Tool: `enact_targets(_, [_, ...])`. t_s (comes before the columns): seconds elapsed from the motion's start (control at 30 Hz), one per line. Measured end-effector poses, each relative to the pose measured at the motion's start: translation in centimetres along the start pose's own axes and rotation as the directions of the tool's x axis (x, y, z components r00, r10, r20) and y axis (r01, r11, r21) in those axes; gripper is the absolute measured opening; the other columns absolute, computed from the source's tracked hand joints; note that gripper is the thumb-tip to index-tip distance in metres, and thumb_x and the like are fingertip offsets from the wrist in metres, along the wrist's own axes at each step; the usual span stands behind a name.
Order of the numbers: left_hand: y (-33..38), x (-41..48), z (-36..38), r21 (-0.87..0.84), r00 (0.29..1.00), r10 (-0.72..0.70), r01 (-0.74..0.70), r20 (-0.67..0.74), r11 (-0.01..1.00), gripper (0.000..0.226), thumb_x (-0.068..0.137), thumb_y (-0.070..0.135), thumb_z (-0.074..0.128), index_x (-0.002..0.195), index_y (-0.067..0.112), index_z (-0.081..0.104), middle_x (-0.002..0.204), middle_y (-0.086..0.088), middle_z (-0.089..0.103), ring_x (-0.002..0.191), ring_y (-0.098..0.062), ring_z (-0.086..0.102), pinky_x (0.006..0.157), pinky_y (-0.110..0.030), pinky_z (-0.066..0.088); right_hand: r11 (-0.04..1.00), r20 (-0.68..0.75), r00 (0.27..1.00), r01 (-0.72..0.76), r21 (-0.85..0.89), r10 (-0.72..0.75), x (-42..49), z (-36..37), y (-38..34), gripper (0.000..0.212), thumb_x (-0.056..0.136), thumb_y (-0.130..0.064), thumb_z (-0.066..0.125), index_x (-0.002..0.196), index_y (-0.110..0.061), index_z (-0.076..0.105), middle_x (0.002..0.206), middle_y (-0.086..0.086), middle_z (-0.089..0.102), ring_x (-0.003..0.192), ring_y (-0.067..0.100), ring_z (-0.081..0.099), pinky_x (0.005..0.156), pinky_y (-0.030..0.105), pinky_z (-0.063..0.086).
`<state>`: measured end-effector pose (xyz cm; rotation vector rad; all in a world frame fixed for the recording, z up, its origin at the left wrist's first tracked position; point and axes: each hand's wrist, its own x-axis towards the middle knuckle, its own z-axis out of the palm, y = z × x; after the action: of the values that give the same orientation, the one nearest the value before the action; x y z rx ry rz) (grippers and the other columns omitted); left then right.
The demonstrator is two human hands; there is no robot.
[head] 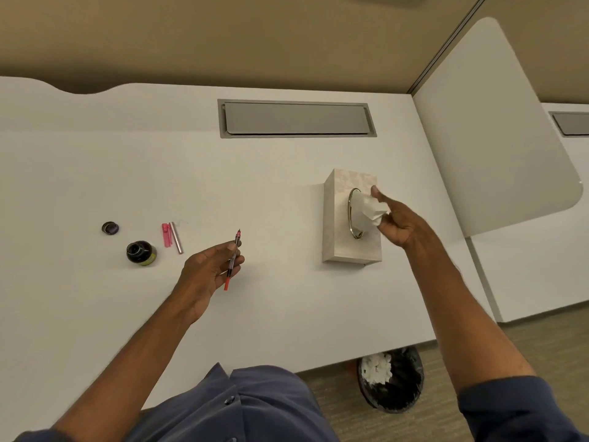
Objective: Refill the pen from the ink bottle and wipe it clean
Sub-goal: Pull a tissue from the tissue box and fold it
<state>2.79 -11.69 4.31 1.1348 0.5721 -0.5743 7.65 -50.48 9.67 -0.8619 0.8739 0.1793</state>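
My left hand (pixel 210 269) holds the pen's inner section (pixel 232 260) between thumb and fingers above the white desk, nib pointing away, red end toward me. My right hand (pixel 395 221) pinches a white tissue (pixel 366 209) sticking out of the beige tissue box (pixel 347 247) at the desk's right. The open ink bottle (pixel 140 252) stands at the left, its dark cap (pixel 110 228) lying behind it. A pink pen cap (pixel 166 235) and a silver pen barrel (pixel 176 237) lie side by side just right of the bottle.
A grey cable hatch (pixel 296 118) is set into the desk (pixel 95 173) at the back. A white divider panel (pixel 490 129) rises on the right. A black waste bin (pixel 390 379) holding crumpled tissues stands on the floor under the desk's near right corner.
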Motion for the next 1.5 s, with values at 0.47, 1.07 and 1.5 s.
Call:
enact_targets(0.47, [0.1,0.0,0.4,-0.009,1.0,0.002,-0.002,0.005,1.0,0.015,0.092,0.015,0.072,0.102,0.005,0.076,0.092,-0.007,0.077,0.087,-0.02,0.077,0.076,-0.028,0.063,0.895,0.284,0.851,0.396,0.203,-0.441,-7.1,4.4,-8.0,0.023,0.102,-0.014,0.059,0.123,-0.009,0.067,0.129,0.013,0.07,0.11,0.022,0.07,0.099,0.033,0.059])
enact_targets(1.07, [2.7,-3.5,2.1,0.064,0.977,0.125,-0.138,0.172,0.988,0.023,0.092,0.032,0.073,0.109,0.018,0.079,0.101,-0.003,0.077,0.104,-0.022,0.074,0.092,-0.033,0.058,0.971,0.403,0.913,-0.141,0.192,0.053,-6.8,5.8,15.2,0.032,0.095,-0.013,0.064,0.125,-0.005,0.072,0.122,0.01,0.073,0.103,0.02,0.073,0.091,0.032,0.061])
enact_targets(1.5, [3.5,-4.5,0.5,0.112,0.978,0.162,-0.177,0.132,0.978,0.018,0.092,0.031,0.073,0.104,0.021,0.081,0.1,-0.003,0.077,0.103,-0.024,0.074,0.093,-0.033,0.059,0.763,0.282,0.932,0.35,-0.544,-0.227,-5.7,6.8,15.5,0.023,0.094,-0.014,0.074,0.117,-0.017,0.077,0.11,-0.002,0.081,0.102,0.007,0.073,0.093,0.025,0.051])
